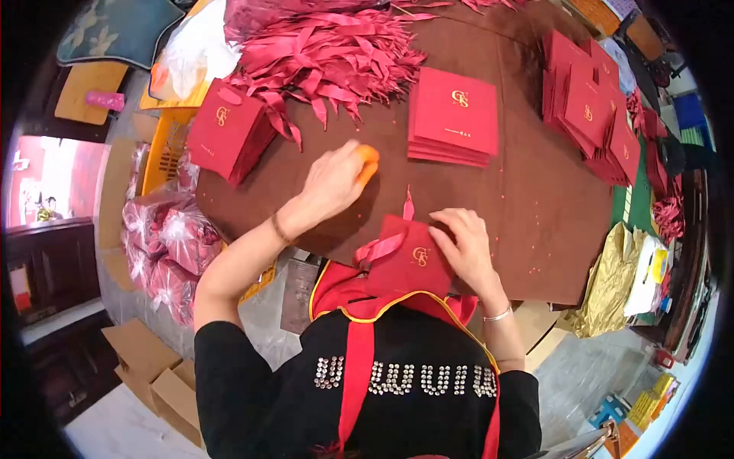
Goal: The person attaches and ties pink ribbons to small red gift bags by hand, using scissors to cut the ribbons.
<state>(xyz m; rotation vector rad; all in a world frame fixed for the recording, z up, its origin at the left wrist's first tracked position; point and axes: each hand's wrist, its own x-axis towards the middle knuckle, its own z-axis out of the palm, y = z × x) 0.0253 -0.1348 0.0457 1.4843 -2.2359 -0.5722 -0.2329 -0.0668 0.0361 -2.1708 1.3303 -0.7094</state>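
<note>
An orange object (pixel 367 164) is gripped by my left hand (pixel 334 181), which hovers over the brown table in front of my body. My right hand (pixel 465 246) lies on the right edge of a red pouch (pixel 413 256) with gold lettering, its fingers spread along the top corner. This pouch sits at the table's near edge, against my red apron. A pink ribbon (pixel 381 248) crosses the pouch's left side, and a ribbon end (pixel 408 206) sticks up above its top edge.
Stacks of red pouches stand at the left (pixel 222 130), centre (pixel 453 115) and right (pixel 589 107) of the brown table (pixel 535 229). Behind lies a heap of pink ribbons (pixel 329 61). Gold wrapping (pixel 612 283) hangs at the right edge. Plastic bags (pixel 172 249) sit left of the table.
</note>
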